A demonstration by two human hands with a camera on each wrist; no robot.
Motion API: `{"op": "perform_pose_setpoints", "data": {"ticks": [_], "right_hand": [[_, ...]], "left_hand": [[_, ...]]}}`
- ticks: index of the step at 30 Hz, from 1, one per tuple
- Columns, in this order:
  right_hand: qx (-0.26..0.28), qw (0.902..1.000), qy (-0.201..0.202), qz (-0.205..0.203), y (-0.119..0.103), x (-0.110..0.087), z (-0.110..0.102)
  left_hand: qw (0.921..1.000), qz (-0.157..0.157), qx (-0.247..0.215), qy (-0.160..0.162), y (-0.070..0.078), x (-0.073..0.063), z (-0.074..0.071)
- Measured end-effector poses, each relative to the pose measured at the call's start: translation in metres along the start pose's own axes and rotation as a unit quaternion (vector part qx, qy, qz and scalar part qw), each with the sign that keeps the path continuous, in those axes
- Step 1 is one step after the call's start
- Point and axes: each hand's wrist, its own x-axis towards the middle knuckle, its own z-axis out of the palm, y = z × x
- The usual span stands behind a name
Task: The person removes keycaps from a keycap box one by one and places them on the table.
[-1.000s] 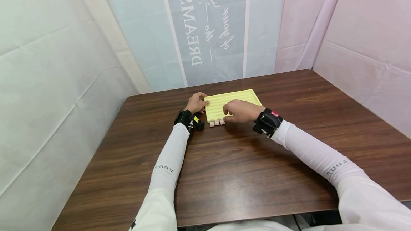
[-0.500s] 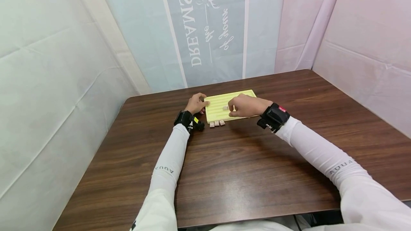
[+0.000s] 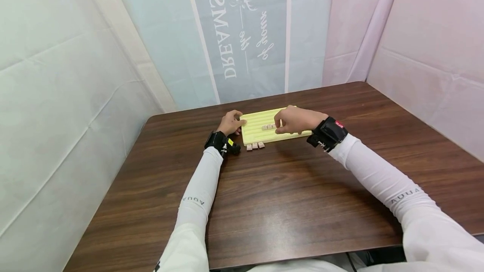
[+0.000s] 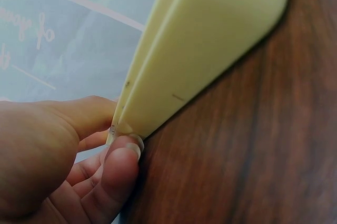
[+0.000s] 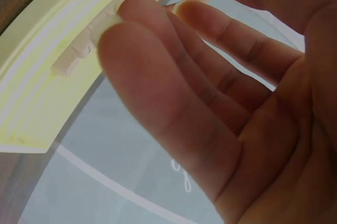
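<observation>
A pale yellow ridged tray (image 3: 261, 117) lies toward the back of the table. My left hand (image 3: 229, 123) pinches its left end; in the left wrist view the thumb and fingers (image 4: 122, 169) hold the corner. Over the tray is my right hand (image 3: 298, 119), beside a short row of small beige keycap-like blocks (image 3: 269, 127) set along one ridge. The right wrist view shows its fingers (image 5: 152, 82) extended with the thumb apart, the index fingertip at the row of blocks (image 5: 66, 63). Part of that row is hidden behind the fingers.
Three more beige blocks (image 3: 255, 146) stand on the brown wooden table (image 3: 287, 205), close to the tray's front left edge. A printed curtain (image 3: 249, 32) hangs behind the table, with pale sheets on both sides.
My right hand has moved from the tray's front edge back and right over it, fingers opening. Blocks formerly hidden now show in a row on the tray. The left hand keeps its hold.
</observation>
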Motion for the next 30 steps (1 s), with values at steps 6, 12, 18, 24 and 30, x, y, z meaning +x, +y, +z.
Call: {"op": "perform_pose_setpoints", "data": {"ticks": [6,12,18,24,30], "right_hand": [[-0.002,0.9999,0.007,0.012,0.006,-0.004,-0.004],[0.011,0.9996,0.017,0.021,0.010,-0.005,-0.009],[0.017,0.9994,0.012,0.029,0.015,-0.006,-0.011],[0.016,0.9992,0.029,0.023,0.017,-0.007,-0.013],[0.012,0.9988,0.038,0.028,0.023,-0.004,-0.013]], "left_hand": [[1.0000,-0.003,-0.006,0.000,0.001,-0.002,0.000],[0.9999,-0.013,-0.008,-0.005,-0.001,0.002,-0.001],[0.9999,-0.010,-0.009,-0.005,0.000,0.000,-0.001],[1.0000,-0.002,-0.003,0.001,0.003,-0.003,-0.001],[1.0000,-0.002,-0.001,0.004,0.002,-0.003,0.000]]}}
